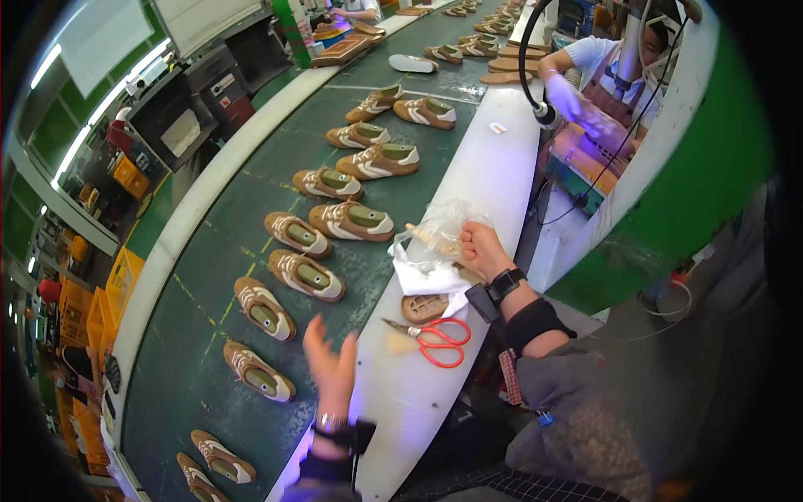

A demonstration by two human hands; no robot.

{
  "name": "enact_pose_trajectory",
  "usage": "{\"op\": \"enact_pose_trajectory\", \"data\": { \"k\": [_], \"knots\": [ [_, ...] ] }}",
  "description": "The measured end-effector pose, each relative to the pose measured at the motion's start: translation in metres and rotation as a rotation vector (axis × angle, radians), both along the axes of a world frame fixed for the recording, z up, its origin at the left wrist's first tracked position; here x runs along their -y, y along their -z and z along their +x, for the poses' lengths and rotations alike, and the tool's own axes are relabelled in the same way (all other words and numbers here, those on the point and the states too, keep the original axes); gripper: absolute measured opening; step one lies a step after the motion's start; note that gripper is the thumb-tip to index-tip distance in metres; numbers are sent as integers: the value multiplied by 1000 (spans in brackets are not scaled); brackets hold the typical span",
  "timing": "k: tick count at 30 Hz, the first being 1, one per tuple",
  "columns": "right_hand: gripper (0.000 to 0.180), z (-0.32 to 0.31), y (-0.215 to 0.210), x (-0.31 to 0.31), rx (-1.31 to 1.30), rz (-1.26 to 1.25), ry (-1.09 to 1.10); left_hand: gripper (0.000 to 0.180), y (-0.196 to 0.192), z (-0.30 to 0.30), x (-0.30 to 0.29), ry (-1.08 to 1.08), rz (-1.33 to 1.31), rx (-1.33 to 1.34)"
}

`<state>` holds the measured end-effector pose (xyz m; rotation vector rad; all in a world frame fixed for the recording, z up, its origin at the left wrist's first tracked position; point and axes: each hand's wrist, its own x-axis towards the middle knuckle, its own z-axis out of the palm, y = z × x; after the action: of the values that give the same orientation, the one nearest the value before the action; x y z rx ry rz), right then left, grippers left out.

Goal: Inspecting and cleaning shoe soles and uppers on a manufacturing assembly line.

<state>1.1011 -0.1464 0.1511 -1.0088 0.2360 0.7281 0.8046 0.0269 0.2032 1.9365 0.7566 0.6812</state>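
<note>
My left hand (pixel 331 365) hovers over the near edge of the green conveyor belt (pixel 188 335), fingers apart and nothing in it. Closest to it is a brown-and-white sneaker (pixel 303 274) with a green insole. My right hand (pixel 483 249) is closed in a loose fist over the white ledge; whatever it may hold is hidden. Beside that fist lie a clear plastic bag (pixel 452 216), a tan stick-like tool (pixel 433 240) and a white cloth (pixel 431 278). Partly under the cloth sits a brown shoe sole (pixel 423 309). Red-handled scissors (pixel 442 344) rest nearer me, beside a pale tuft (pixel 400 343).
Several more sneakers (pixel 260 370) stand along the belt. A white shoe-shaped piece (pixel 413 64) lies farther up. Across the ledge (pixel 493 159), a co-worker (pixel 598 92) in gloves works behind a green-and-white machine frame (pixel 661 192). A black flexible tube (pixel 524 58) hangs there. Orange crates (pixel 100 322) stand left.
</note>
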Motion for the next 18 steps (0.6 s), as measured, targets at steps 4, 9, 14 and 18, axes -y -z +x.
{"op": "enact_pose_trajectory", "data": {
  "k": [4, 9, 14, 18],
  "knots": [
    [10, 38, 11, 3, -128, 195, 140, 90, 36, 169, 4, 119, 91, -116],
    [10, 46, 18, -14, -84, 100, 292, 53, 78, 230, 5, 144, -123, -193],
    [19, 56, 53, 3, 385, -199, 189, 12, 47, 215, 63, 288, -524, 109],
    [23, 30, 43, -5, 1150, -1050, -29, 13, 6, 209, 79, 263, -456, 157]
  ]
}}
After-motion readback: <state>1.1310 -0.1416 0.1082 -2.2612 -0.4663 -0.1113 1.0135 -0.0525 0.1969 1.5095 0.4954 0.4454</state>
